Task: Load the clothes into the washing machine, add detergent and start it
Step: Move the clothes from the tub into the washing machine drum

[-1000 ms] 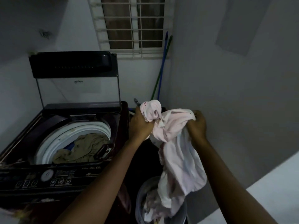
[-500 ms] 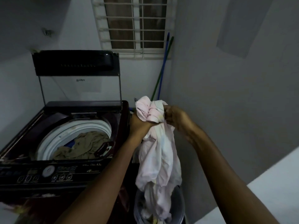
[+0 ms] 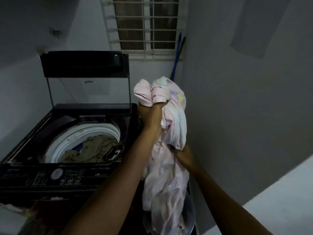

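Note:
A dark top-loading washing machine stands at the left with its lid raised. Olive and blue clothes lie in its white drum. A pale pink printed garment hangs to the right of the machine. My left hand grips its bunched top. My right hand grips the cloth lower down, at mid-length. The garment's lower end reaches into a basket below, which is mostly hidden by the cloth.
The grey wall closes in on the right, with a white ledge at the lower right. A barred window sits above. Two mop handles lean in the corner behind the garment.
My right hand let go of the top of the garment and dropped to grip it lower down. My left hand kept hold of the bunched top and rose slightly.

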`<state>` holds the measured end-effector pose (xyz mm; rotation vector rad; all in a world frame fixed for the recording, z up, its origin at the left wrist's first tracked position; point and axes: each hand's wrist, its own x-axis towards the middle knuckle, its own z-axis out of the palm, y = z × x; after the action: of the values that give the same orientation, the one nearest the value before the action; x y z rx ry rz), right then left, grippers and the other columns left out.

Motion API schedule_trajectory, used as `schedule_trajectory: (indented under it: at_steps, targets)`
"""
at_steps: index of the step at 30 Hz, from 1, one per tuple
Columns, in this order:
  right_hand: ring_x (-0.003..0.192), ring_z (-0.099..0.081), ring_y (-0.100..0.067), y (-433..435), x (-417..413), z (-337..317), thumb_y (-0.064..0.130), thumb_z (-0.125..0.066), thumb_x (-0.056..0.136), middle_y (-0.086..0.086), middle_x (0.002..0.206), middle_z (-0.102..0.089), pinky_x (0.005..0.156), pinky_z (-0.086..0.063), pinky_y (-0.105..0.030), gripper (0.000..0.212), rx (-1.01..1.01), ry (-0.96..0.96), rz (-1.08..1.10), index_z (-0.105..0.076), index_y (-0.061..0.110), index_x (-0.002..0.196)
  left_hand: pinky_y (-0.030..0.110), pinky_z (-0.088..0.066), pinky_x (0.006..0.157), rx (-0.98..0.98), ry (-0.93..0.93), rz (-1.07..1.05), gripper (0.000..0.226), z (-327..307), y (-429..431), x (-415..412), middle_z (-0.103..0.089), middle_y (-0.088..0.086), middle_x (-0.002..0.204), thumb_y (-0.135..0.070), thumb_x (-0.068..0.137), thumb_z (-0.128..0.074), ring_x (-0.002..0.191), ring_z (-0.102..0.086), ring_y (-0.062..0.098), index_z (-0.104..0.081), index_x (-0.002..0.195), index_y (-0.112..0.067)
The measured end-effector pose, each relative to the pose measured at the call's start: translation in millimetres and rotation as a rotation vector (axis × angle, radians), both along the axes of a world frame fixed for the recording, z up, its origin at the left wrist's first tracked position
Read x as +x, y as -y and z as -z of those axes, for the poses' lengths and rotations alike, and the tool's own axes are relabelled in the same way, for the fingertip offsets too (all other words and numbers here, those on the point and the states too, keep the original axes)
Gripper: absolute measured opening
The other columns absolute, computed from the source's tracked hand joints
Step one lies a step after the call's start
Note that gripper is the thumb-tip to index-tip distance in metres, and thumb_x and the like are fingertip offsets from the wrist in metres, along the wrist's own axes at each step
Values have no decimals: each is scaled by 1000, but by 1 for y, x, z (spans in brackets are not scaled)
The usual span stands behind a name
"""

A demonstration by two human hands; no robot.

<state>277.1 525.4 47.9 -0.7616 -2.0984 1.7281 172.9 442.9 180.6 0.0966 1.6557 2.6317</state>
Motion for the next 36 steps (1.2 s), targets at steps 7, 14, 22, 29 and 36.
schedule_trajectory:
  at_steps: [7,14,22,29,36]
  targets:
    - [89,-65,-26,-61,20,-36,11,-60,82,-10,89,-68,70,-44,-27,10,148,-83,460,-66,9,90,27,-46,94,-772,-371,-49,72,39,47,-8,-64,8,127,-39,72,-70,116,-62,27,-49,139,-21]
    - [85,-62,-17,-56,-18,-80,14,-64,61,-8,92,-66,76,-49,-31,35,71,-126,92,-65,2,93,20,-39,91,-715,-195,47,68,59,8,20,-61,-3,129,-43,80,-74,116,-60,19,-45,139,-27]
    - [83,-62,-25,-37,-15,-98,27,-41,81,-15,100,-66,72,-48,-32,38,-457,-173,-251,-63,6,104,51,-56,91,-663,-54,555,112,83,5,-8,-67,18,117,-38,40,-100,109,-66,33,-46,132,-4]
    - [89,-56,-27,-44,-12,-94,45,-37,85,-18,109,-60,80,-42,-34,57,-518,-139,-291,-64,6,118,30,-54,92,-535,-100,213,98,71,12,-3,-69,-6,115,-43,35,-96,106,-67,10,-61,124,-19]
    - [113,-56,-8,-42,26,-55,28,-74,76,4,128,-56,93,-45,-28,63,-50,-316,58,-49,14,133,31,-58,83,-205,82,4,67,23,4,-8,-73,-5,102,-18,45,-93,90,-71,12,-67,107,-16]
